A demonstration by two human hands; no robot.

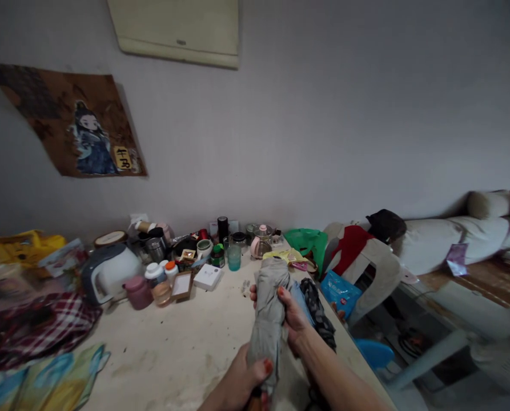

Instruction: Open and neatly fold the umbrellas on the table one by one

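Note:
A grey folded umbrella (267, 311) is held slanting over the right part of the table. My left hand (245, 368) wraps round its lower end, thumb on the cloth, close to a brown handle that shows only in part. Higher up, my right hand (292, 314) grips the other side, with its thumb pressed on the fabric and fingertips showing at the left edge. Just right of the umbrella lie a black patterned folded bundle (318, 311) and a light blue one (301, 301), partly hidden by my right hand.
A white table (173, 348) carries a kettle (113, 271), a pink jar (137, 292), a white box (207, 277) and a teal glass (233, 258). Checked cloth (53, 325) lies left. Beyond the right edge are a chair (378, 268) and a blue packet (340, 291).

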